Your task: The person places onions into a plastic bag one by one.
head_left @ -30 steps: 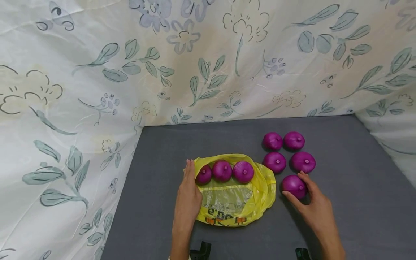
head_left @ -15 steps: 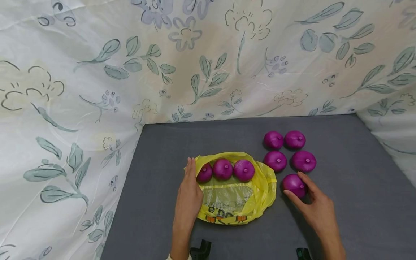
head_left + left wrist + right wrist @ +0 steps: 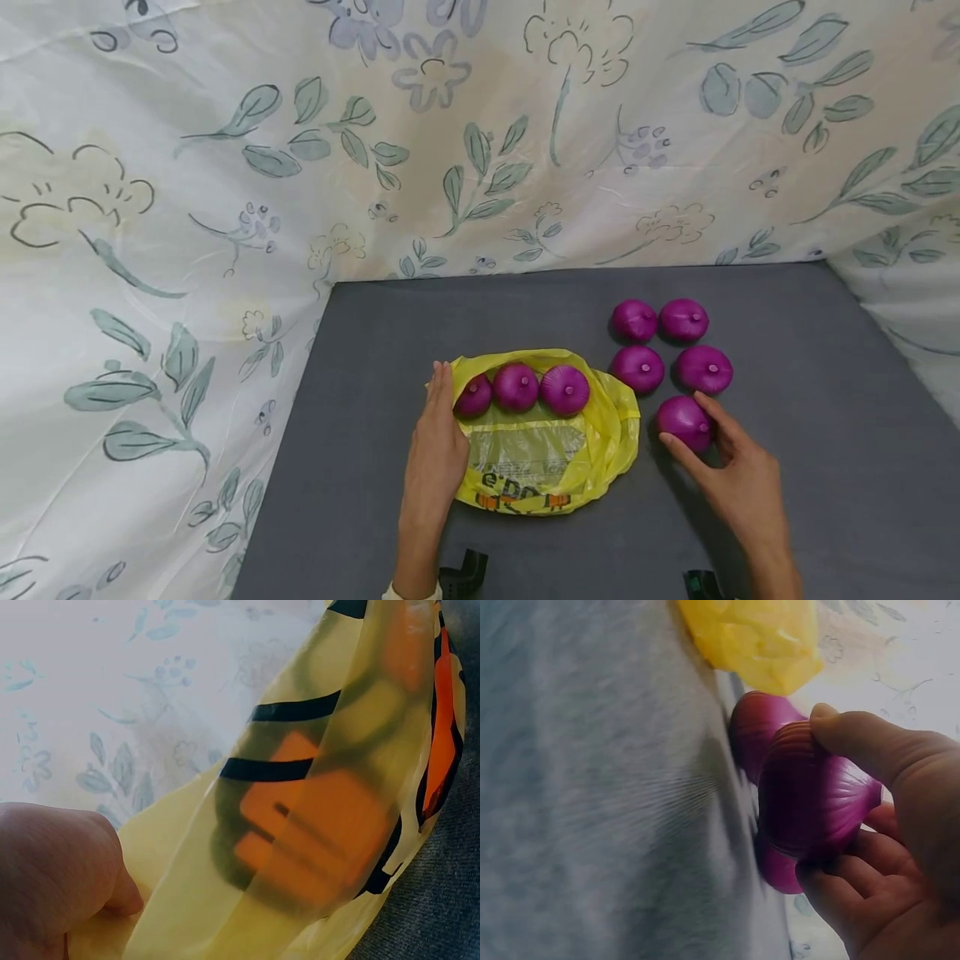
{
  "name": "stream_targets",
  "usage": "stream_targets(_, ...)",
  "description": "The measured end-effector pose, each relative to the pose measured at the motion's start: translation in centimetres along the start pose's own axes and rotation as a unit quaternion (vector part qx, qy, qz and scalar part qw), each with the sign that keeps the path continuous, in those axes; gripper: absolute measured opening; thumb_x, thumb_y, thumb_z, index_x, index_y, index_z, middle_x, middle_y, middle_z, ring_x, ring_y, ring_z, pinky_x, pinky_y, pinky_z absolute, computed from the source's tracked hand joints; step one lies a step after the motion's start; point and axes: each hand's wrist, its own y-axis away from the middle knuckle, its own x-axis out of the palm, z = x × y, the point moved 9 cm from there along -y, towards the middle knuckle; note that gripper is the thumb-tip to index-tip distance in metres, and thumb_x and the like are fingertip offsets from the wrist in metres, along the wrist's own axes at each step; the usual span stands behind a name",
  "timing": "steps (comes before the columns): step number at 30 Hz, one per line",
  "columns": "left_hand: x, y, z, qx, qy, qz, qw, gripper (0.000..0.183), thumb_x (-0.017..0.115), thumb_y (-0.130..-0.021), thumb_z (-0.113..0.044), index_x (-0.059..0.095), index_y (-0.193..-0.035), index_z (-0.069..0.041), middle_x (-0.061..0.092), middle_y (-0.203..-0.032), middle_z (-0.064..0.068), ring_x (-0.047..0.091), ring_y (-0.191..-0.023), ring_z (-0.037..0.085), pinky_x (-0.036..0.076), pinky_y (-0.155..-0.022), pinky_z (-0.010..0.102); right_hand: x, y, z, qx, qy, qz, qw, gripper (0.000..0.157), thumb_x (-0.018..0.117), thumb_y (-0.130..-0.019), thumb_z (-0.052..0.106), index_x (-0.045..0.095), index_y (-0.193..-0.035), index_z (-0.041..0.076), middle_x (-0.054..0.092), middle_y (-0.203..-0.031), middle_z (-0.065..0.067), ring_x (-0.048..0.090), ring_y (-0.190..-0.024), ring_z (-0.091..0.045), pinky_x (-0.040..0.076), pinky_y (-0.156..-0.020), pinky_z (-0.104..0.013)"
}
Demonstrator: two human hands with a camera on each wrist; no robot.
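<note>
In the head view, a yellow printed plastic bag [image 3: 615,450] lies with its mouth spread and three purple onions [image 3: 516,387] in it. My left hand [image 3: 435,454] is at the bag's left rim, fingers extended along it; in the left wrist view the thumb side [image 3: 67,870] presses against the thin plastic. My right hand [image 3: 738,483] pinches another purple onion [image 3: 684,423] between thumb and fingers, just right of the bag. The right wrist view shows this onion [image 3: 810,795] close up, thumb on one side and curled fingers on the other.
Several more purple onions [image 3: 637,369] stand in two rows behind the held one, right of the bag. The dark grey table [image 3: 352,433] is bounded by a floral cloth [image 3: 480,150] at the back and sides. Black straps or mounts [image 3: 462,575] show near the wrists.
The head view has shifted slightly. My right hand and its onion have edged a little to the right; the left hand and bag have stayed put.
</note>
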Motion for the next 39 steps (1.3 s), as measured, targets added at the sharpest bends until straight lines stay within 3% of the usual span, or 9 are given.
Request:
stream_targets(10, -0.2, 0.1, -0.1, -0.002, 0.0, -0.004, 1.0, 0.064, 0.043, -0.107, 0.008, 0.028, -0.168, -0.006, 0.024, -0.174, 0.012, 0.03, -0.156, 0.037, 0.05, -0.077, 0.043, -0.9, 0.3, 1.5, -0.008, -0.001, -0.008, 1.0, 0.082, 0.092, -0.084, 0.037, 0.054, -0.157, 0.033, 0.058, -0.152, -0.015, 0.058, -0.135, -0.036, 0.032, -0.099, -0.002)
stream_targets(12, -0.2, 0.1, -0.1, -0.002, 0.001, -0.002, 1.0, 0.065, 0.043, -0.107, 0.008, 0.027, -0.168, -0.007, 0.024, -0.174, 0.012, 0.029, -0.157, 0.036, 0.048, -0.071, 0.041, -1.1, 0.3, 1.9, -0.017, -0.004, -0.012, 1.0, 0.082, 0.093, -0.083, 0.036, 0.055, -0.156, 0.035, 0.059, -0.152, -0.012, 0.058, -0.135, -0.031, 0.033, -0.098, -0.002)
stream_targets(19, -0.2, 0.2, 0.1, -0.004, 0.004, 0.0, 1.0, 0.067, 0.043, -0.106, 0.009, 0.027, -0.168, -0.008, 0.021, -0.174, 0.009, 0.029, -0.158, 0.034, 0.036, -0.055, 0.032, -0.8, 0.1, 4.6, -0.075, -0.025, -0.009, 0.997, 0.083, 0.096, -0.08, 0.029, 0.056, -0.152, 0.044, 0.063, -0.148, -0.002, 0.049, -0.128, 0.017, 0.037, -0.096, -0.002)
stream_targets(23, -0.2, 0.2, 0.2, -0.001, 0.004, -0.002, 1.0, 0.064, 0.041, -0.107, 0.008, 0.028, -0.168, -0.007, 0.021, -0.174, 0.008, 0.029, -0.158, 0.033, 0.048, -0.066, 0.037, -0.3, -0.1, 6.8, -0.117, -0.053, 0.007, 0.992, 0.086, 0.096, -0.079, 0.023, 0.055, -0.152, 0.043, 0.061, -0.151, 0.001, 0.048, -0.132, 0.016, 0.038, -0.097, -0.003)
stream_targets(26, -0.2, 0.2, 0.2, 0.001, 0.01, -0.001, 0.9999, 0.063, 0.04, -0.109, 0.006, 0.027, -0.168, -0.007, 0.02, -0.174, 0.007, 0.027, -0.158, 0.032, 0.054, -0.086, 0.046, 0.5, -0.1, 8.3, -0.144, -0.072, 0.024, 0.987, 0.086, 0.096, -0.08, 0.021, 0.055, -0.154, 0.037, 0.062, -0.15, -0.001, 0.05, -0.133, 0.013, 0.04, -0.097, -0.005)
stream_targets(31, -0.2, 0.3, 0.1, 0.002, 0.017, 0.002, 0.9999, 0.062, 0.039, -0.109, 0.005, 0.026, -0.169, -0.007, 0.019, -0.175, 0.006, 0.025, -0.159, 0.032, 0.048, -0.108, 0.054, 2.1, 0.0, 10.4, -0.181, -0.091, 0.062, 0.977, 0.086, 0.095, -0.081, 0.018, 0.054, -0.156, 0.031, 0.062, -0.149, -0.005, 0.052, -0.134, 0.008, 0.042, -0.1, -0.011)
stream_targets(35, -0.3, 0.4, 0.0, 0.006, 0.01, -0.004, 0.9999, 0.063, 0.041, -0.109, 0.006, 0.026, -0.169, -0.008, 0.02, -0.174, 0.008, 0.028, -0.158, 0.034, 0.056, -0.08, 0.039, 3.5, 0.1, 12.0, -0.209, -0.112, 0.096, 0.967, 0.086, 0.094, -0.082, 0.015, 0.053, -0.157, 0.03, 0.061, -0.152, -0.003, 0.056, -0.135, -0.001, 0.044, -0.103, -0.014)
stream_targets(37, -0.3, 0.5, 0.0, 0.007, 0.007, -0.006, 0.9999, 0.064, 0.042, -0.109, 0.007, 0.026, -0.169, -0.008, 0.021, -0.174, 0.009, 0.028, -0.158, 0.034, 0.043, -0.058, 0.033, 4.3, 0.2, 12.9, -0.23, -0.123, 0.113, 0.959, 0.086, 0.094, -0.081, 0.013, 0.053, -0.156, 0.028, 0.06, -0.153, -0.002, 0.058, -0.136, -0.008, 0.044, -0.104, -0.015)
stream_targets(39, -0.3, 0.6, 0.0, 0.008, 0.008, -0.008, 0.9999, 0.064, 0.042, -0.108, 0.007, 0.026, -0.168, -0.007, 0.021, -0.174, 0.009, 0.028, -0.158, 0.035, 0.033, -0.052, 0.029, 5.1, 0.4, 13.8, -0.25, -0.134, 0.131, 0.95, 0.086, 0.094, -0.081, 0.012, 0.054, -0.156, 0.026, 0.059, -0.154, -0.001, 0.059, -0.137, -0.015, 0.045, -0.105, -0.017)
